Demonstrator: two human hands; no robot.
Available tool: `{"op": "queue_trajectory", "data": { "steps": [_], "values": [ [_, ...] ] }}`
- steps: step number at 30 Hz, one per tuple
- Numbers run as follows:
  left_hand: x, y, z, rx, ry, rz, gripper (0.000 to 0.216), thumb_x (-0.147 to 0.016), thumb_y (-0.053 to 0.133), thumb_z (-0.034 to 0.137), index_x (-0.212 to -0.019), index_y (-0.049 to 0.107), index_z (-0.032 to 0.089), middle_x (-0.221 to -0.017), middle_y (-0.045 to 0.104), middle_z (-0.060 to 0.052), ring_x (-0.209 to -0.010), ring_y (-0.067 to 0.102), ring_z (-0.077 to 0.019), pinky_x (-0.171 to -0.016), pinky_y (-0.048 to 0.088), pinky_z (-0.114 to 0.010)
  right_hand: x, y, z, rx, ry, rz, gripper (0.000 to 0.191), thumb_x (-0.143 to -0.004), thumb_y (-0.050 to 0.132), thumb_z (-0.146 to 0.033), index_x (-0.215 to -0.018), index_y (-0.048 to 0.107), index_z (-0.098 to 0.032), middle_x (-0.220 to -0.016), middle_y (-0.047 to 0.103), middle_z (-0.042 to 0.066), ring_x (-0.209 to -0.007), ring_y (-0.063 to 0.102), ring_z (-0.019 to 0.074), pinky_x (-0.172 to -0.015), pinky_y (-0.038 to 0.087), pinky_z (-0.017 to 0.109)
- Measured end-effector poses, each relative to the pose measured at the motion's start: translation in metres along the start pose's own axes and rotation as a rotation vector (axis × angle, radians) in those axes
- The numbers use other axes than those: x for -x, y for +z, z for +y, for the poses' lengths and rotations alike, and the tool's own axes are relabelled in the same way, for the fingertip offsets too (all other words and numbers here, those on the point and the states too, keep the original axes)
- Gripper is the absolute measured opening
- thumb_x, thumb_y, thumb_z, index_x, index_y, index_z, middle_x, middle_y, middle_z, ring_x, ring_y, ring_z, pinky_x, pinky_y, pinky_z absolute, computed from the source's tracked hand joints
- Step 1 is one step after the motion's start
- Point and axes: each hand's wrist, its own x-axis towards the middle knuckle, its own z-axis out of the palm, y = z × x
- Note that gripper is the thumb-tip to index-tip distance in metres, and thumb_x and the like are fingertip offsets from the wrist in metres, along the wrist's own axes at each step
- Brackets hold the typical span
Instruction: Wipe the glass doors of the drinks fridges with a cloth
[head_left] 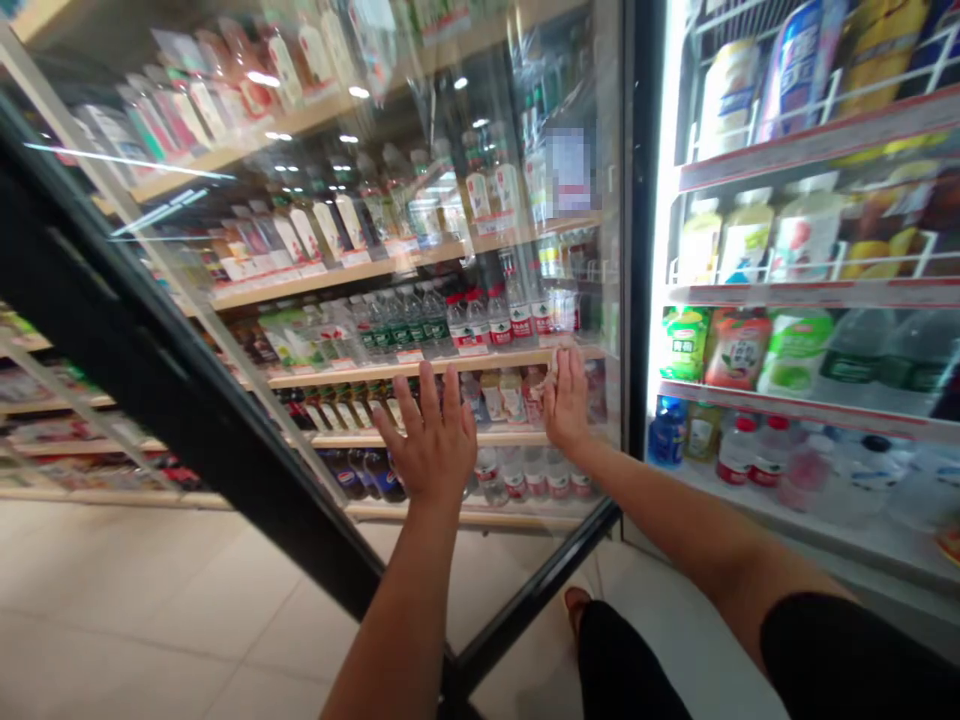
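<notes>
A glass cooler door (420, 210) in a black frame stands swung out in front of me. My left hand (431, 440) lies against the pane with its fingers spread and nothing in it. Farther right, near the hinge side, my right hand (568, 405) presses a crumpled pale cloth (555, 362) to the glass. Only the cloth's edge shows past the fingers; the palm hides the rest. Both arms reach forward at about the middle of the pane.
Through the glass I see wooden shelves (337, 372) with many drink bottles. On the right, the lit cooler's shelves (795, 292) hold bottles and packs. The door's black lower frame (540, 585) runs above the tiled floor (187, 590), close to my foot (576, 603).
</notes>
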Motion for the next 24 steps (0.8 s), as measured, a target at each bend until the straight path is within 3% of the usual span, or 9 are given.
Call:
{"op": "queue_trajectory", "data": {
  "steps": [3,9,16,18,22,24],
  "values": [
    [0.000,0.000,0.000,0.006,-0.003,-0.003,0.072,-0.098,0.055,0.028,-0.160,0.018,0.032,-0.165,0.023,-0.010,-0.155,0.003,-0.0336,-0.120,0.003,-0.073,0.009,0.002,0.000,0.005,-0.004,0.021,0.060,-0.106,0.024,-0.034,-0.163,0.008,-0.020,-0.166,0.020,0.015,-0.156,0.014,0.0263,-0.122,0.026,0.058],
    [0.001,0.001,0.001,0.005,-0.018,-0.002,0.070,-0.098,0.054,0.030,-0.159,0.020,0.033,-0.165,0.024,-0.010,-0.155,0.006,-0.0340,-0.120,0.003,-0.072,-0.042,0.007,-0.009,-0.034,0.032,0.089,0.061,-0.106,0.026,-0.033,-0.162,0.008,-0.020,-0.167,0.015,0.013,-0.156,0.010,0.0246,-0.125,0.021,0.055],
    [0.001,-0.001,0.002,-0.011,-0.005,0.012,0.069,-0.099,0.052,0.029,-0.159,0.019,0.032,-0.164,0.024,-0.009,-0.155,0.005,-0.0328,-0.121,0.005,-0.071,0.031,0.002,-0.017,-0.019,-0.063,-0.030,0.065,-0.104,0.028,-0.028,-0.163,0.001,-0.023,-0.168,0.012,0.013,-0.157,0.008,0.0285,-0.123,0.025,0.060],
    [0.001,-0.001,0.001,-0.008,-0.005,0.008,0.069,-0.099,0.053,0.029,-0.159,0.019,0.032,-0.165,0.024,-0.009,-0.155,0.004,-0.0326,-0.121,0.004,-0.071,0.021,0.003,-0.019,-0.019,-0.046,-0.012,0.065,-0.104,0.029,-0.029,-0.163,0.002,-0.022,-0.167,0.014,0.014,-0.156,0.011,0.0284,-0.122,0.025,0.059],
    [0.001,-0.001,0.000,0.003,-0.017,-0.011,0.070,-0.098,0.054,0.030,-0.159,0.021,0.032,-0.165,0.024,-0.009,-0.155,0.003,-0.0328,-0.121,0.003,-0.072,-0.031,0.005,-0.017,-0.033,0.024,0.067,0.061,-0.105,0.027,-0.034,-0.162,0.008,-0.023,-0.166,0.019,0.013,-0.155,0.016,0.0251,-0.123,0.024,0.056],
    [0.001,-0.002,0.001,0.007,-0.022,-0.023,0.069,-0.098,0.054,0.030,-0.159,0.021,0.032,-0.165,0.024,-0.010,-0.155,0.004,-0.0334,-0.120,0.004,-0.072,-0.035,0.005,-0.013,-0.041,0.043,0.075,0.059,-0.106,0.025,-0.035,-0.162,0.011,-0.023,-0.166,0.020,0.014,-0.155,0.016,0.0241,-0.124,0.024,0.055]
  ]
}}
